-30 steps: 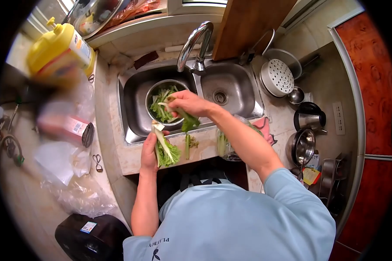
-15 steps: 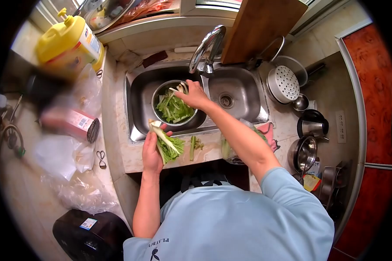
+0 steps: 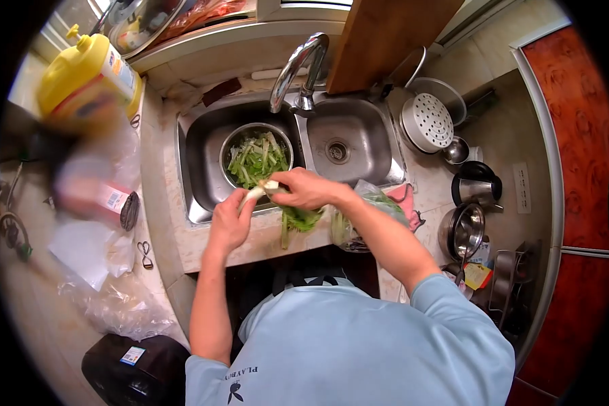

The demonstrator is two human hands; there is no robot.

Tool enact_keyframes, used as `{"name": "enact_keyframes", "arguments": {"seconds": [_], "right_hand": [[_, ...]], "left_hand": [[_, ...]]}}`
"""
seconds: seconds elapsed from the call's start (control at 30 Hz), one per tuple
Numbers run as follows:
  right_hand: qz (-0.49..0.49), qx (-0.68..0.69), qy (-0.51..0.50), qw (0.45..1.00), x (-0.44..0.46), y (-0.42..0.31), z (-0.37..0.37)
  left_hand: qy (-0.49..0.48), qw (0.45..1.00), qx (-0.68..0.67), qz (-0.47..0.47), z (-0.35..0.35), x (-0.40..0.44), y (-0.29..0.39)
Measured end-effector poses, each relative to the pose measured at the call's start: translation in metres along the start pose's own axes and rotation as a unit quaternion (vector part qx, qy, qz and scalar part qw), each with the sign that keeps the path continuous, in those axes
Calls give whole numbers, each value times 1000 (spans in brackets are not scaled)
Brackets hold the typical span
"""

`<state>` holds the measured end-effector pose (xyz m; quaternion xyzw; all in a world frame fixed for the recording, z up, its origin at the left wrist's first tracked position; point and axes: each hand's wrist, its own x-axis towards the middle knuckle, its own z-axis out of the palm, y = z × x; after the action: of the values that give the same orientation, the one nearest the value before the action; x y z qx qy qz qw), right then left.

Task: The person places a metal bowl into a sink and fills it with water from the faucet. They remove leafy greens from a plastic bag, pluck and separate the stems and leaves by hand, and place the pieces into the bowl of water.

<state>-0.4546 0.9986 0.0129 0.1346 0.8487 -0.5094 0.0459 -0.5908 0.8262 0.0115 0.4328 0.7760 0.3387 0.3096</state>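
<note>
Leafy greens (image 3: 303, 220) hang below the right hand (image 3: 308, 188), over the near bench (image 3: 240, 252), its grip closed about their pale end. The left hand (image 3: 231, 223) pinches a white stalk (image 3: 252, 194) between thumb and fingers. The two hands nearly meet, seemingly so that one can steady against the other; fingers hide whether stalk and leaves are one piece. A loose stem (image 3: 284, 235) lies just beside the leaves. Around the right forearm, a clear plastic bag (image 3: 379, 198) and a pink cloth (image 3: 402, 196) sit side by side, probably to be within reach. Beyond, a metal bowl (image 3: 231, 141) of greens pieces (image 3: 260, 154) stands in the sink's (image 3: 203, 152) left basin, likely so drips stay contained. Farthest, behind the tap (image 3: 294, 64), a wooden board (image 3: 386, 47) leans upright, perhaps saving room.
</note>
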Motion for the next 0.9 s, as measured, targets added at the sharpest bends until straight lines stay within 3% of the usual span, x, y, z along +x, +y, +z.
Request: {"name": "enact_keyframes", "arguments": {"seconds": [0.07,0.13,0.17,0.2,0.27,0.3,0.33,0.4,0.43,0.5,0.53,0.6,0.67,0.73,0.8,0.87,0.9], "right_hand": [[24,40,-112,993,-10,-3,-18],[125,172,-153,965,-18,-2,-31],[74,234,-66,967,-18,28,-20],[68,229,-64,969,-17,21,-25],[41,343,50,937,-27,0,-16],[22,395,73,915,-23,6,-2],[-63,250,132,957,-19,8,5],[-79,183,150,968,-17,3,12],[-79,182,152,968,-19,-1,13],[-18,352,100,931,-25,-8,13],[-17,351,101,931,-28,-10,10],[16,320,50,946,-36,-10,0],[26,333,44,941,-40,-11,-7],[21,41,5,999,-43,-18,-20],[38,0,-26,999,-44,-21,-20],[24,-70,-105,992,-45,-16,-16],[29,-41,-133,990,-48,-13,-14]], "left_hand": [[-48,998,8,42,-11,7,-13],[-105,971,-215,0,-16,14,-31],[-120,920,-360,-101,-26,15,-39],[-6,928,-359,-95,-14,14,-35],[38,859,-506,-64,13,13,-48],[61,890,-451,-19,26,11,-38],[63,893,-445,-27,30,9,-11],[90,894,-430,87,42,10,11],[89,894,-430,89,41,9,19],[31,906,-419,51,33,5,35],[29,906,-420,52,28,3,38],[-21,973,-226,45,16,0,42],[-3,984,-160,73,10,-4,52],[-38,994,17,98,9,-4,52],[-42,992,33,115,9,-2,55],[-106,974,137,148,5,0,64],[-140,969,143,145,4,1,64]]}}
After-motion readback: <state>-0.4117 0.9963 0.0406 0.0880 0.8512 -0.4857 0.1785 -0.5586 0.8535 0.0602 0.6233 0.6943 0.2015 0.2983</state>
